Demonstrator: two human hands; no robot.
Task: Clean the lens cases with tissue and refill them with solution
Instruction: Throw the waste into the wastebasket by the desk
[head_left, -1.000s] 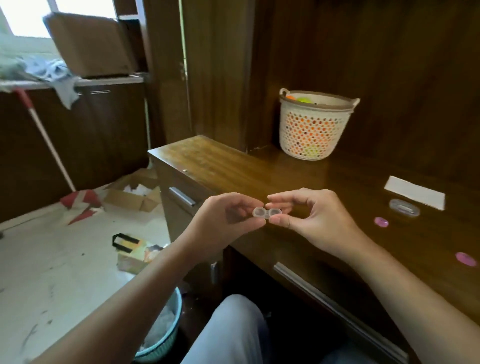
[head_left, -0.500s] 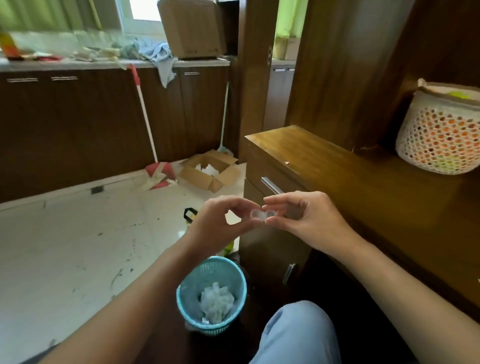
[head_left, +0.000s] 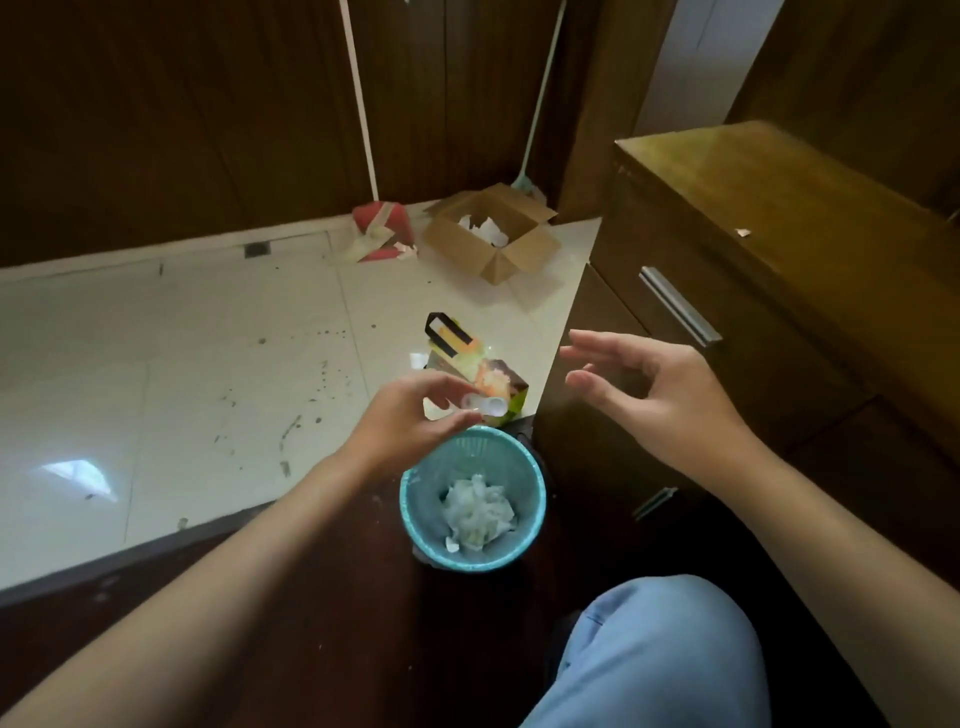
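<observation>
My left hand (head_left: 415, 421) pinches a small clear lens case (head_left: 485, 404) between thumb and fingers, just above the far rim of a teal waste bin (head_left: 537, 499). The case looks tipped on its side, blurred by motion. Crumpled white tissue (head_left: 478, 514) lies in the bottom of the bin. My right hand (head_left: 654, 395) hovers to the right of the case, apart from it, with its fingers spread and loosely bent and nothing in it.
A wooden desk (head_left: 779, 208) with a metal drawer handle (head_left: 678, 306) stands on the right. On the tiled floor are a colourful paper bag (head_left: 467, 364), an open cardboard box (head_left: 488, 234) and a red dustpan (head_left: 379, 228). My knee in light jeans (head_left: 654, 660) is below.
The view has swung down from the desk to the floor and bin. My right hand has let go of the lens case and drawn away; my left hand holds it alone over the bin.
</observation>
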